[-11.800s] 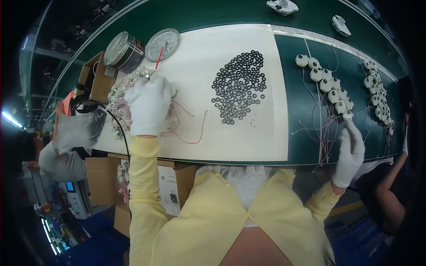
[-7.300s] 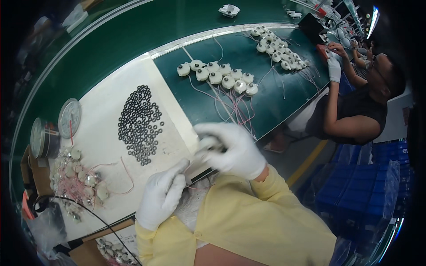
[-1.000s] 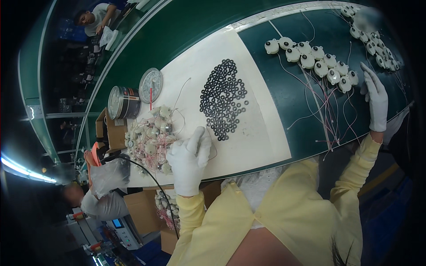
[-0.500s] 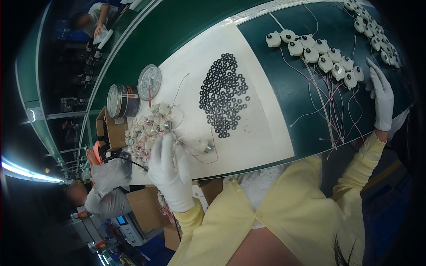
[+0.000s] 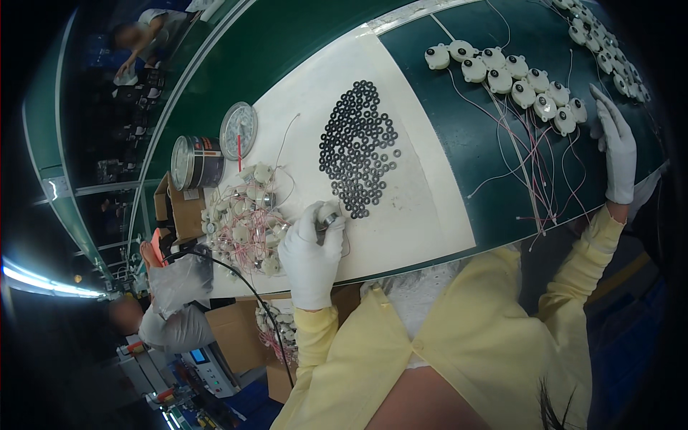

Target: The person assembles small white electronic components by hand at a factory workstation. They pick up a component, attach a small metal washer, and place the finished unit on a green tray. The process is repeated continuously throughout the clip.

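Note:
My gloved left hand [image 5: 309, 266] pinches a small wired motor [image 5: 329, 216] with a silver metal body, just over the white sheet. Beside it on the left is a tangled heap of similar white motors [image 5: 247, 228] with pink and white wires. Many black rings [image 5: 356, 147] lie flat in a patch on the sheet beyond this hand. My gloved right hand [image 5: 618, 154] rests at the right with its fingers stretched out, holding nothing. Close to its fingertips sit rows of round white motors [image 5: 523, 93] with black centres, their wires trailing toward the near edge.
An open tin [image 5: 196, 162] stands at the left beside its round lid [image 5: 239, 130], on which a red stick [image 5: 239, 152] leans. A black cable [image 5: 247, 283] crosses the left edge. Cardboard boxes [image 5: 240, 337] stand below the table. Other people work farther off.
My left hand has moved from the heap rightward and closed on the motor that lay apart on the sheet. My right hand has barely moved.

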A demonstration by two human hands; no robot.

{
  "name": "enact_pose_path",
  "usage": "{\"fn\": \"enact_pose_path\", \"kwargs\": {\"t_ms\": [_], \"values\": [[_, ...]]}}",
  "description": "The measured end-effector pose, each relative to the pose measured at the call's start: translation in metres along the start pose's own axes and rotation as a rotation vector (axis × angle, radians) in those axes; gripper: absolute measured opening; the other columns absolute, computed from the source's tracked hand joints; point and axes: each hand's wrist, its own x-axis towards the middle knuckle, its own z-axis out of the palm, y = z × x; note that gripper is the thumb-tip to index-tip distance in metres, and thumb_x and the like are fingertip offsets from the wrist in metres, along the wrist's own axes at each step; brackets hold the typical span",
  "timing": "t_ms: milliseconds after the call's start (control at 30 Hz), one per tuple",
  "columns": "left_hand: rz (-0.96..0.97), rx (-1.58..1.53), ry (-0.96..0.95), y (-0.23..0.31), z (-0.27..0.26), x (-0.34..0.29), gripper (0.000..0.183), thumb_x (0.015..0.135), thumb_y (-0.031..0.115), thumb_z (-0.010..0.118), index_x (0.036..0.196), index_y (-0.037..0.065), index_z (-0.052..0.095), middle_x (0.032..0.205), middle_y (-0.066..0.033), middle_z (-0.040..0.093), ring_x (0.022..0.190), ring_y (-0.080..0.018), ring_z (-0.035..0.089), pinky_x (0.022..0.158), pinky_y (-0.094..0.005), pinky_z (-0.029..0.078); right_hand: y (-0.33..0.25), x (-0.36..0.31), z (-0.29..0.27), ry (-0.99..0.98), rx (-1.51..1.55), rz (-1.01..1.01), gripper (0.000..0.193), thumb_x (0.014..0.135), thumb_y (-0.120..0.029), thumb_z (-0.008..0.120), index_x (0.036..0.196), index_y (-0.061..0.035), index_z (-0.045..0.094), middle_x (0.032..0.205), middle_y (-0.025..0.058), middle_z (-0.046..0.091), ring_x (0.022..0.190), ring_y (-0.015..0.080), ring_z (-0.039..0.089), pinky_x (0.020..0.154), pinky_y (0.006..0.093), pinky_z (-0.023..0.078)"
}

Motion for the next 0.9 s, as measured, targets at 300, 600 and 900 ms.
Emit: {"fn": "enact_pose_path", "kwargs": {"t_ms": [300, 600, 900], "values": [[-0.152, -0.897, 0.428, 0.017, -0.036, -0.032, 0.054, 0.099, 0.017, 0.078, 0.142, -0.005, 0.055, 0.121, -0.0055, 0.065, 0.101, -0.0112, 0.058, 0.089, -0.0271, 0.051, -0.036, -0.044, -0.015, 0.473, -0.128, -0.285, 0.036, 0.108, -0.008, 0.055, 0.141, 0.0065, 0.061, 0.122, 0.0136, 0.071, 0.096, 0.0187, 0.068, 0.083, 0.0278, 0.056], [0.448, -0.159, 0.194, 0.072, -0.019, -0.022, 0.044, 0.077, 0.015, 0.080, 0.121, 0.013, 0.071, 0.070, 0.0024, 0.051, 0.063, -0.0182, 0.053, 0.062, -0.0324, 0.041, -0.169, -0.210, 0.137, -0.808, 0.626, 0.097, 0.082, 0.104, -0.052, 0.063, 0.163, -0.0002, 0.039, 0.130, 0.0123, 0.063, 0.092, 0.0105, 0.060, 0.083, 0.0245, 0.051], [0.562, -0.490, -0.060, 0.045, -0.010, -0.067, 0.043, 0.089, 0.026, 0.076, 0.128, 0.013, 0.065, 0.066, 0.0026, 0.052, 0.054, -0.0182, 0.056, 0.052, -0.0363, 0.039, -0.169, -0.193, 0.170, -0.781, 1.269, 0.597, 0.082, 0.104, -0.069, 0.051, 0.145, 0.0017, 0.056, 0.060, -0.0027, 0.050, 0.049, 0.0094, 0.041, 0.051, 0.0276, 0.035]]}}
